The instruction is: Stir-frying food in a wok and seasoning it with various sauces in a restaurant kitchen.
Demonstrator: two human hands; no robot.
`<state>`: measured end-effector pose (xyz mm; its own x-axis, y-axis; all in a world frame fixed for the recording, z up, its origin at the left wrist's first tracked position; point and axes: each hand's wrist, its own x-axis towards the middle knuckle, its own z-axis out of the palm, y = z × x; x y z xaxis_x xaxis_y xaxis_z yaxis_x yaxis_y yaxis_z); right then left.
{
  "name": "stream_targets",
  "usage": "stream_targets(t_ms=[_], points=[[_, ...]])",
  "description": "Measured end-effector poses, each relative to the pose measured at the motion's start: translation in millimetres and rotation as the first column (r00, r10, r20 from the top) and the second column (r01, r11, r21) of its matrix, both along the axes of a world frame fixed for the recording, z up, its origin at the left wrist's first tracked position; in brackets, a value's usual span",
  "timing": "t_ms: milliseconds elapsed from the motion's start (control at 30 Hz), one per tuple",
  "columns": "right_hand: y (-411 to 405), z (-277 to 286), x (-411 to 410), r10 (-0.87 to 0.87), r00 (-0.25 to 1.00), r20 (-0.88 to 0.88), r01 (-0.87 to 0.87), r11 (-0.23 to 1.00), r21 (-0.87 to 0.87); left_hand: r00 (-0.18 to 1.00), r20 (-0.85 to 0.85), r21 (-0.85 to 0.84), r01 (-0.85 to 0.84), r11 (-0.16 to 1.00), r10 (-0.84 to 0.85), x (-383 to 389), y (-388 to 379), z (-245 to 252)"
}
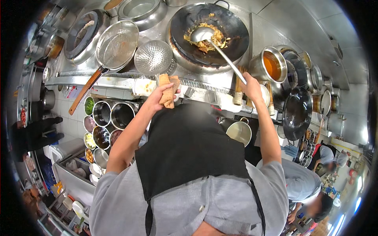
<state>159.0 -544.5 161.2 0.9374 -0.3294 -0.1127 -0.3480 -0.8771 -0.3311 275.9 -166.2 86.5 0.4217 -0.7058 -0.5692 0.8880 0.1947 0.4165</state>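
Observation:
My right hand [252, 87] grips the handle of a steel wok ladle [227, 59], whose bowl rests in the food [218, 37] inside a black wok [236, 28]. The food is a shredded, golden-brown stir-fry. My left hand [159, 96] is closed on a folded tan cloth [167, 96], at the lower end of a perforated steel skimmer [153, 56]; whether it also holds the skimmer's handle I cannot tell. The wok sits on a round burner ring, to the right of the skimmer.
A wood-handled mesh strainer [118, 44] lies left of the skimmer. A steel pot of orange liquid [271, 66] and bamboo brushes [238, 97] are at the right. Round ingredient containers [102, 137] stand lower left. A co-worker [304, 183] bends at lower right.

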Motion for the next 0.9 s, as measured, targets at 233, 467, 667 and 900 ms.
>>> stream_targets(t_ms=[233,467,667,900], points=[[47,102,-44,-0.029,0.925,-0.38,0.252,0.793,0.555,0.97,0.062,0.061,-0.24,0.969,0.236,17,-64,7],[68,9,-4,0.038,0.998,-0.043,-0.023,0.95,0.311,0.986,0.005,0.301,-0.158,0.941,0.164,89,-196,-44],[16,146,-93,0.105,0.938,-0.329,0.098,0.833,0.544,0.981,-0.109,0.213,-0.135,0.968,0.161,50,-180,27],[29,10,-47,-0.057,0.996,0.067,0.033,0.946,0.322,0.968,0.098,0.21,-0.246,0.946,0.23,3,-137,-88]])
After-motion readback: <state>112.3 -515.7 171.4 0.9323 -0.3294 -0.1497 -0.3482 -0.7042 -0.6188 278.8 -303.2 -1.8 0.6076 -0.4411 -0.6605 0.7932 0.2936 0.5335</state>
